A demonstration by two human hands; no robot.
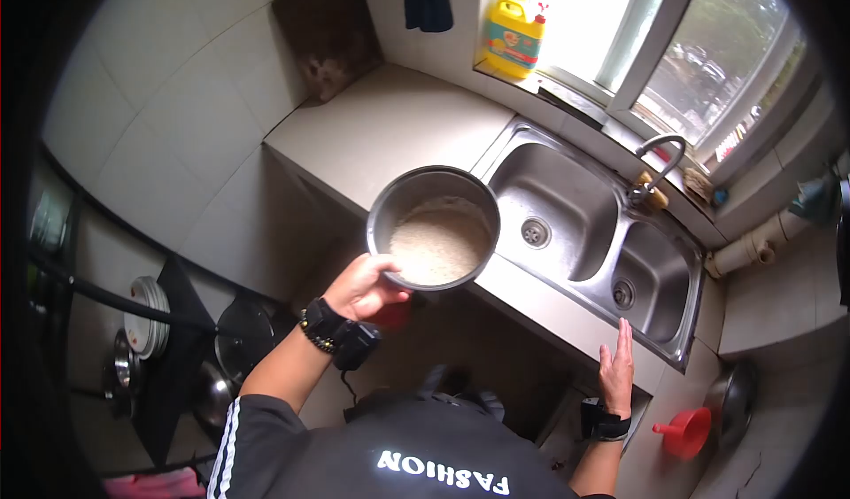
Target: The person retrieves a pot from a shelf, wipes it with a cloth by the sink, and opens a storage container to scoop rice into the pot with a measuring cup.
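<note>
My left hand (361,288) grips the near-left rim of a round grey inner pot (384,220), its thumb over the edge. Pale grains of rice (441,244) cover the bottom of the pot, which is held up by the front edge of the counter, left of the sink. In front of the smaller bowl of the double steel sink (580,279), my right hand (617,373) is raised with its fingers straight out and nothing in it. Dark straps and small devices sit on both wrists.
A curved faucet (662,167) stands behind the sink. On the windowsill is a yellow jug (515,43). A dark board (328,31) leans at the counter's far corner. Stacked plates (146,316) sit on a rack at left; a red funnel (686,433) hangs at right.
</note>
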